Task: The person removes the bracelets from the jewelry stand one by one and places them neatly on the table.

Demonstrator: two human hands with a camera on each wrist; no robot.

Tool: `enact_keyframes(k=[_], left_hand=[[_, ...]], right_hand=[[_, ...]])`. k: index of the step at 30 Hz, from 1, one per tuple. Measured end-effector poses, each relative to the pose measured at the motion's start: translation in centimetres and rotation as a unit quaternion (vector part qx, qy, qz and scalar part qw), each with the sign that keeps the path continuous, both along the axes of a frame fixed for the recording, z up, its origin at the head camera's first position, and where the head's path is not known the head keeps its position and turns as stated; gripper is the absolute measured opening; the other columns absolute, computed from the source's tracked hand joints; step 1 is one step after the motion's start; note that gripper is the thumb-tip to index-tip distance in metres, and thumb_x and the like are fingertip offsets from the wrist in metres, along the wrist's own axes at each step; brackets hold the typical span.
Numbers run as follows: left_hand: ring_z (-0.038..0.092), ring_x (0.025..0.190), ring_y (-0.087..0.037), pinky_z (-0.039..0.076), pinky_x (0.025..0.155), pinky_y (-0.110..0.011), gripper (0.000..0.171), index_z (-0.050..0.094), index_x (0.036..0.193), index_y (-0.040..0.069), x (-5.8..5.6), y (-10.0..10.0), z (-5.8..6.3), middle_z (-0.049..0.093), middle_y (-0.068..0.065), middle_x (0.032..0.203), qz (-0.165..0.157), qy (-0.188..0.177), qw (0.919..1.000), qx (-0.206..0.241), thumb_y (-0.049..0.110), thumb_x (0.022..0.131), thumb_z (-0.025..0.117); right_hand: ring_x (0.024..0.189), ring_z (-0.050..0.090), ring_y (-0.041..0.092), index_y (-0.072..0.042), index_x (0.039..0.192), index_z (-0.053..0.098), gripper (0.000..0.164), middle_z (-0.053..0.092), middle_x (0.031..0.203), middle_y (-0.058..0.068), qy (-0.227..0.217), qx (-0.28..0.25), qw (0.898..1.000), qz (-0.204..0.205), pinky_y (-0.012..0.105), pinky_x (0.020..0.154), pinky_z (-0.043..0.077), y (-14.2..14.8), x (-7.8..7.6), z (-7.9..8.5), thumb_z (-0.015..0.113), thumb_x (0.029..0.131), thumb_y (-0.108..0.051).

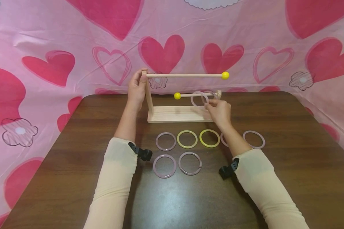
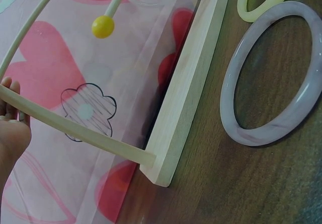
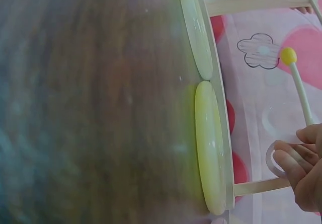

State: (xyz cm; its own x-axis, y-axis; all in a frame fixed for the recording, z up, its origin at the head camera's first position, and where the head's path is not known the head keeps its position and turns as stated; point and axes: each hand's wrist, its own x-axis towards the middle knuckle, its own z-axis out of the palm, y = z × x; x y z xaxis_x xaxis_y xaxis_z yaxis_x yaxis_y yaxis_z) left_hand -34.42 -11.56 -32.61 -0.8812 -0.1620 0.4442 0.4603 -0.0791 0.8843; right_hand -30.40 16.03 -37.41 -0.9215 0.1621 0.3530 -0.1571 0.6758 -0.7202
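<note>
My left hand (image 1: 136,90) grips the top of the left post (image 1: 148,97) of a wooden bangle stand (image 1: 175,114). Two rods run sideways from its posts: an upper rod (image 1: 186,75) and a shorter-looking lower rod (image 1: 186,95), each tipped with a yellow ball. At the lower rod, my right hand (image 1: 220,113) pinches a pale purple bangle (image 1: 191,99); the rod passes across its ring. Another translucent bangle shows behind my right fingers, near the right post, partly hidden. In the right wrist view, the fingers curl at a bangle (image 3: 269,158).
Bangles lie on the brown table (image 1: 74,178) before the stand: a yellow bangle (image 1: 200,139), a paler yellow one (image 1: 178,139), and several purple ones, including a purple bangle (image 1: 154,166) nearest me. My right forearm partly covers one. A pink heart-patterned cloth (image 1: 103,25) hangs behind.
</note>
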Motion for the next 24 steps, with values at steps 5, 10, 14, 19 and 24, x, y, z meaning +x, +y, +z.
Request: enact_keyframes(k=[5,10,14,19,24], left_hand=[[0.052,0.100,-0.015,0.039,0.091,-0.027,0.030,0.053,0.118,-0.002,0.06,-0.01,0.05,0.060,0.010,0.090,-0.001,-0.001,1.0000,0.001,0.016,0.095,0.049],[0.052,0.099,-0.015,0.039,0.091,-0.027,0.029,0.054,0.117,-0.002,0.07,0.01,0.07,0.060,0.010,0.089,-0.002,0.001,1.0000,0.001,0.015,0.095,0.049],[0.053,0.098,-0.014,0.039,0.091,-0.027,0.027,0.054,0.116,-0.002,0.09,0.02,0.02,0.060,0.010,0.088,-0.002,0.003,1.0000,0.005,0.013,0.095,0.049],[0.052,0.097,-0.014,0.039,0.090,-0.027,0.027,0.054,0.116,-0.002,0.02,-0.02,-0.04,0.060,0.010,0.089,-0.004,0.005,1.0000,0.007,0.014,0.095,0.048],[0.053,0.099,-0.015,0.039,0.091,-0.027,0.033,0.054,0.117,-0.003,-0.07,-0.07,-0.08,0.061,0.005,0.093,-0.004,0.007,1.0000,0.005,0.018,0.092,0.050]], right_hand=[[0.076,0.063,0.025,-0.002,0.098,0.072,0.020,0.070,0.081,0.010,-0.006,-0.007,1.000,0.008,0.026,0.052,0.042,-0.03,0.12,-0.08,0.066,0.085,-0.018],[0.079,0.063,0.027,-0.002,0.096,0.072,0.020,0.069,0.081,0.012,0.004,-0.008,1.000,0.007,0.029,0.060,0.043,-0.04,0.19,-0.09,0.067,0.084,-0.017],[0.078,0.062,0.025,-0.003,0.095,0.073,0.019,0.069,0.082,0.011,0.011,-0.016,1.000,-0.001,0.027,0.060,0.043,-0.04,0.19,-0.19,0.068,0.084,-0.017],[0.072,0.063,0.023,-0.003,0.093,0.073,0.018,0.069,0.079,0.011,0.021,-0.025,0.999,-0.003,0.018,0.051,0.040,-0.09,0.22,-0.16,0.069,0.083,-0.017],[0.072,0.066,0.024,-0.002,0.095,0.072,0.019,0.069,0.080,0.011,0.024,-0.031,0.999,0.005,0.014,0.044,0.039,-0.19,0.29,-0.13,0.068,0.084,-0.017]])
